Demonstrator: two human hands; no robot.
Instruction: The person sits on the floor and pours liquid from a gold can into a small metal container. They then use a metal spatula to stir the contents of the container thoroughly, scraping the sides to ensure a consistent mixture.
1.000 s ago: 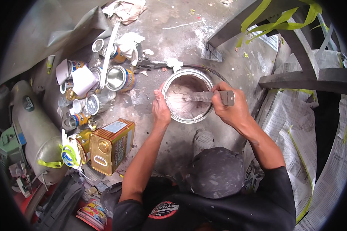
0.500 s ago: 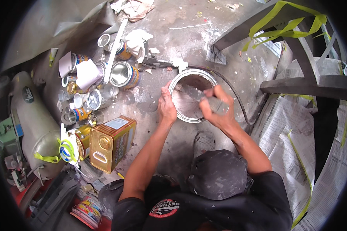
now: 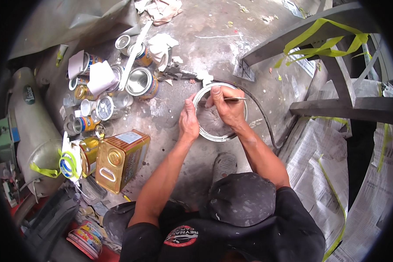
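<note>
A round, open paint can [image 3: 244, 114] with a pale metal rim stands on the floor in front of me. Inside is a thick greyish-pink paste [image 3: 210, 118]. My left hand [image 3: 188, 121] braces the can's left side, palm against the wall and thumb up near the rim. Over the can's mouth, my right hand [image 3: 226, 105] grips a flat scraper [image 3: 236, 99], seen nearly edge-on, its end sticking out to the right of the fist. The fingers reach down inside the rim, and the scraper's lower part is hidden behind the hand.
Several tins and cups crowd the left, with an open silver tin [image 3: 139, 81] nearest the can. A gold rectangular tin [image 3: 122, 159] stands closer to me. Behind the can runs a black hose [image 3: 262, 109]. On the right are a dark frame [image 3: 340, 106] and newspaper sheets [image 3: 312, 161].
My right hand has moved left and up over the can, and the scraper has turned from broad side to nearly edge-on. My left hand stays at the can's side.
</note>
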